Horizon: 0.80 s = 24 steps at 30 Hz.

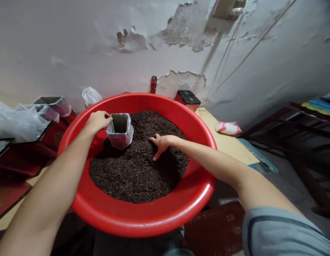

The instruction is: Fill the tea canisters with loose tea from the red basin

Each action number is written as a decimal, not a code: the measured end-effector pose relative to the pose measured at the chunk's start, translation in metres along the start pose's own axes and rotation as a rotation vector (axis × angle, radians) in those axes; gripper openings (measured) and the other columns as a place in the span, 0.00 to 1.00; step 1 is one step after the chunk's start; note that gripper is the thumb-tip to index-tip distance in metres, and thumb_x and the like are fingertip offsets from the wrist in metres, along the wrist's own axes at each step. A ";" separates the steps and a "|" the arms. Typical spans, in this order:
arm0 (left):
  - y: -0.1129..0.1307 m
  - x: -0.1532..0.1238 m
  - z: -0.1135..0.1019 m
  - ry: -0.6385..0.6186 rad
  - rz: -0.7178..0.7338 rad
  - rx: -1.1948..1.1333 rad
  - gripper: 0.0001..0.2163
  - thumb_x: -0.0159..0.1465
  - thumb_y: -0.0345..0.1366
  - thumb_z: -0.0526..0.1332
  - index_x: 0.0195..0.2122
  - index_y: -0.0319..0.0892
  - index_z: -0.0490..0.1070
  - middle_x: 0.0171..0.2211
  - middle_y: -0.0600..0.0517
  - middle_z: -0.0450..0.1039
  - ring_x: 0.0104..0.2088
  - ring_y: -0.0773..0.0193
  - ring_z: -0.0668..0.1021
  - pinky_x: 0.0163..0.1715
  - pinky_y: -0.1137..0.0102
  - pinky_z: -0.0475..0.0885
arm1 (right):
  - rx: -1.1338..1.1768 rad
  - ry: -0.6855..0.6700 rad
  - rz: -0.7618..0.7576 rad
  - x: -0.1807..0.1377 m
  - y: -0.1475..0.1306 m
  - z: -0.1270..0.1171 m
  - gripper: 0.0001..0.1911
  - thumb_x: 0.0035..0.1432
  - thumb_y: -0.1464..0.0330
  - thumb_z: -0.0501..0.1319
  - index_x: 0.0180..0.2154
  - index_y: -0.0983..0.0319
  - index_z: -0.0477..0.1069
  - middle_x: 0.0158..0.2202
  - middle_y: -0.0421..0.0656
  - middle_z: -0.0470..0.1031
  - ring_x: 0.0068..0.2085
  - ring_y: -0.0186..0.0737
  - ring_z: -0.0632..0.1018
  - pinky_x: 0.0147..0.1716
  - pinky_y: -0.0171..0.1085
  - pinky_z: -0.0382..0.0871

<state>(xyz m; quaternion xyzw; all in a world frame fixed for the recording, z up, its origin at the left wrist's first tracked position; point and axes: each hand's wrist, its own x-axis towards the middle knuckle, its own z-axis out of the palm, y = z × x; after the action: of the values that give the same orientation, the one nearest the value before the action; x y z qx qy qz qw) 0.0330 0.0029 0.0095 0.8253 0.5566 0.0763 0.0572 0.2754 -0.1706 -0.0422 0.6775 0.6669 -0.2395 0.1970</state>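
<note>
Head view: both bare forearms reach forward from the bottom corners into a big red basin (pixel 143 220). The left arm runs up along the basin's left side. The left hand (pixel 98 121) sits knuckles-up at the basin's far-left inner wall, its fingers curled over the left rim of a small square tin (pixel 120 131) and clasping it. The right arm, in a grey short sleeve (pixel 282 231), crosses the basin's right rim. The right hand (pixel 161 143) lies palm-down near the basin's middle, fingers spread and slack, pressed onto the fill and gripping nothing.

The tin stands in the far-left part of the basin, tilted slightly toward the camera. A clear plastic bag lines it and is folded out over its walls, and its inside looks hollow. The basin holds a wide heap of dark brown loose leaves (pixel 135 174), which banks against the tin's base and spreads under the right hand.

Left of the basin, 1 more lined tin (pixel 51 103) stands beside crumpled clear plastic bags (pixel 18 122) on red boxes (pixel 21 156). Behind the basin's far-right rim stands a red box with a black lid (pixel 188 96). To the basin's right, a red-and-white packet (pixel 228 127) lies on a yellow tabletop (pixel 228 145).
</note>
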 end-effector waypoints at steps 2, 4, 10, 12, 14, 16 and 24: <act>0.000 0.000 0.000 0.005 0.004 0.021 0.17 0.64 0.40 0.58 0.49 0.45 0.83 0.42 0.47 0.85 0.48 0.49 0.84 0.51 0.65 0.77 | -0.023 0.032 -0.037 0.000 -0.010 -0.001 0.70 0.40 0.48 0.77 0.75 0.65 0.46 0.74 0.64 0.50 0.67 0.63 0.69 0.62 0.46 0.68; 0.001 -0.001 0.000 0.006 0.006 0.020 0.17 0.64 0.40 0.59 0.48 0.45 0.83 0.44 0.47 0.85 0.49 0.51 0.83 0.51 0.66 0.77 | -0.022 0.091 -0.104 -0.001 -0.013 -0.002 0.62 0.42 0.54 0.77 0.73 0.63 0.54 0.69 0.60 0.63 0.63 0.59 0.74 0.59 0.43 0.71; 0.001 -0.007 0.002 -0.014 -0.016 -0.048 0.14 0.67 0.39 0.59 0.48 0.45 0.82 0.42 0.47 0.85 0.44 0.56 0.84 0.48 0.70 0.76 | 0.121 0.218 -0.200 0.007 0.002 0.002 0.40 0.44 0.67 0.73 0.62 0.56 0.72 0.52 0.46 0.81 0.53 0.53 0.81 0.51 0.40 0.74; 0.001 -0.008 0.003 -0.021 -0.037 -0.102 0.15 0.68 0.40 0.59 0.50 0.44 0.81 0.41 0.48 0.85 0.40 0.59 0.85 0.45 0.72 0.76 | 0.227 0.266 -0.158 0.009 0.002 -0.002 0.38 0.44 0.68 0.72 0.60 0.56 0.73 0.48 0.45 0.82 0.49 0.50 0.81 0.49 0.40 0.74; 0.001 -0.008 0.004 -0.002 -0.052 -0.156 0.17 0.68 0.41 0.59 0.54 0.44 0.79 0.43 0.47 0.84 0.39 0.61 0.84 0.44 0.73 0.76 | 0.417 0.387 -0.128 0.010 -0.003 -0.011 0.34 0.43 0.69 0.71 0.56 0.57 0.75 0.45 0.42 0.81 0.46 0.47 0.80 0.48 0.40 0.73; 0.000 -0.008 0.003 0.004 -0.061 -0.197 0.18 0.68 0.42 0.59 0.56 0.44 0.78 0.45 0.46 0.84 0.38 0.60 0.84 0.43 0.72 0.76 | 0.711 0.521 -0.143 0.010 -0.014 -0.026 0.30 0.41 0.68 0.70 0.51 0.57 0.75 0.40 0.40 0.80 0.42 0.44 0.79 0.43 0.40 0.74; 0.002 -0.011 0.000 -0.017 -0.054 -0.264 0.16 0.69 0.39 0.59 0.54 0.43 0.78 0.46 0.43 0.83 0.39 0.56 0.85 0.43 0.66 0.78 | 1.636 0.786 -0.409 0.038 -0.090 -0.094 0.28 0.34 0.69 0.71 0.42 0.56 0.70 0.30 0.33 0.74 0.31 0.37 0.75 0.34 0.38 0.74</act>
<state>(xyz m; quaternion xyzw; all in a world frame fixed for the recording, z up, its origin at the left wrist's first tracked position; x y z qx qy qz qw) 0.0304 -0.0077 0.0095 0.7958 0.5634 0.1402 0.1722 0.1908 -0.0822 0.0163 0.5072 0.4158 -0.4187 -0.6281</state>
